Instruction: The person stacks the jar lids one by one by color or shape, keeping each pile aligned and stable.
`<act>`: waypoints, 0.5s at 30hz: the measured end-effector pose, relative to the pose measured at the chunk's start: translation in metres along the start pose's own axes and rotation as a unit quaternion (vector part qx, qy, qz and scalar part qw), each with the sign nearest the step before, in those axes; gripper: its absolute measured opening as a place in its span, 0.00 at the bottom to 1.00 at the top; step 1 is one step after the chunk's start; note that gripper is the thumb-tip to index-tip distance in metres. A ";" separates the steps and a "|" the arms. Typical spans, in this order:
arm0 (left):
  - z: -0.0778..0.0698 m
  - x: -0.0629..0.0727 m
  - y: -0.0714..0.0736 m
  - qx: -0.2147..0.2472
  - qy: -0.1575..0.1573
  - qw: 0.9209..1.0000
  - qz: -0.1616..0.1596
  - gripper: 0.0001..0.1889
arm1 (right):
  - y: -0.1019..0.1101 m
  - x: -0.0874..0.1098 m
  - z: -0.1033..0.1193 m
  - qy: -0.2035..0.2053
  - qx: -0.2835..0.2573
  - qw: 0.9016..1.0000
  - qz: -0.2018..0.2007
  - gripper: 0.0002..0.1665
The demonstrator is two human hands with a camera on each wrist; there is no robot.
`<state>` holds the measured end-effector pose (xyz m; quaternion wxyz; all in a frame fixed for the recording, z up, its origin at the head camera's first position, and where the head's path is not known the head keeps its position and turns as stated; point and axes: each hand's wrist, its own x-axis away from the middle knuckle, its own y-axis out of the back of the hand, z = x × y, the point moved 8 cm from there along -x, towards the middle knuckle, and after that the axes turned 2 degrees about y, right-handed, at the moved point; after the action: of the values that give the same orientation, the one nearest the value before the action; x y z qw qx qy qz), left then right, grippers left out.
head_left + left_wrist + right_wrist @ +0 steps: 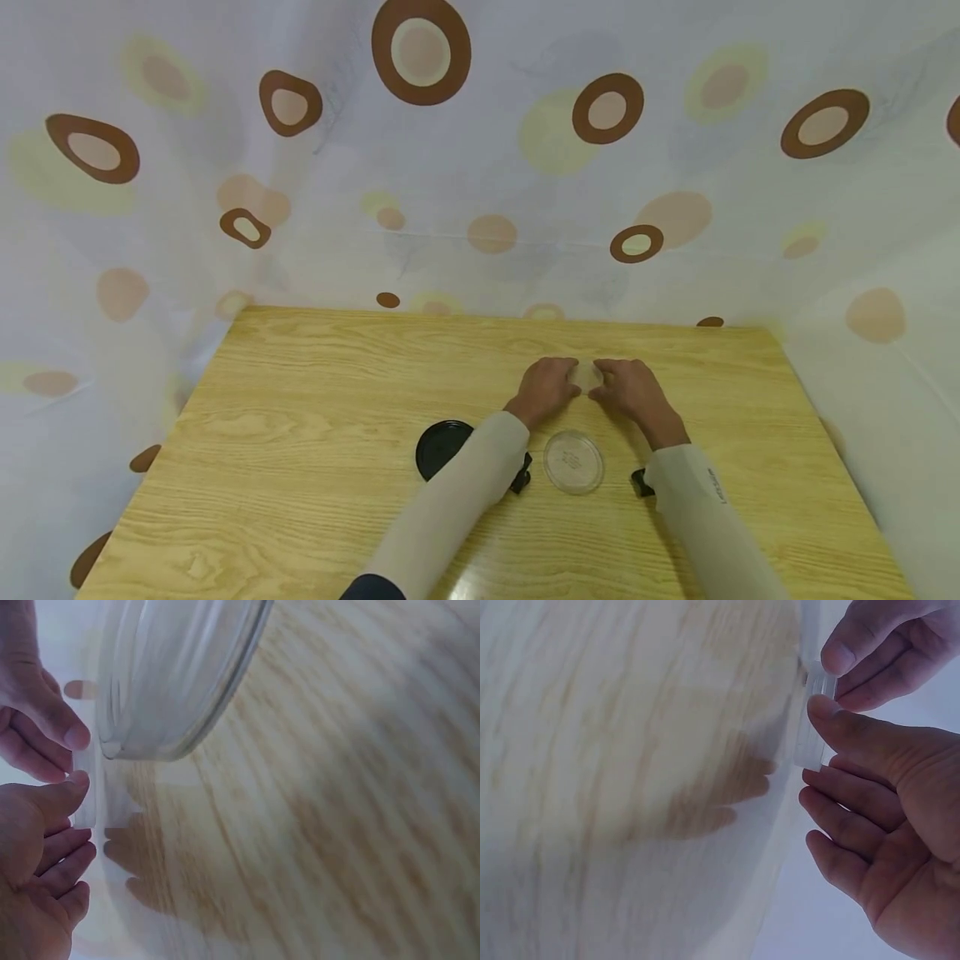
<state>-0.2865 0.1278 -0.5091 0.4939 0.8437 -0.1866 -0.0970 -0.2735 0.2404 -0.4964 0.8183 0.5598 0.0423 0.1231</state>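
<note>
Between the two hands is a small clear plastic piece (810, 742), thin and edge-on in the wrist views; its exact kind I cannot tell. My left hand (545, 389) pinches one side of it, thumb laid against its near face. From the other side my right hand (632, 390) pinches it too, with the thumb across it and the fingers behind. Both thumbs come near each other along the piece. Nearer to me, between the forearms, a round clear container (573, 462) with faint markings rests on the wooden table (315, 467); its ridged wall fills the top of the left wrist view.
A round black dish or lid (442, 448) lies left of the clear container, partly covered by the left sleeve (457, 492). A patterned white curtain (495, 167) surrounds the table's back and sides. Black camera mounts sit under both wrists.
</note>
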 end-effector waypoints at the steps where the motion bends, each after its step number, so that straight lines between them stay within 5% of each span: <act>1: -0.001 0.000 0.001 0.001 -0.002 1.000 -0.001 0.24 | 0.001 0.001 0.000 0.000 0.001 1.000 0.001 0.32; 15: -0.010 0.010 0.009 -0.005 -0.038 0.999 -0.007 0.24 | 0.008 0.017 0.006 0.009 -0.004 1.000 -0.018 0.34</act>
<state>-0.2758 0.1276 -0.4961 0.4900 0.8381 -0.1992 -0.1335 -0.2569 0.2420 -0.4853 0.8223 0.5545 0.0588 0.1137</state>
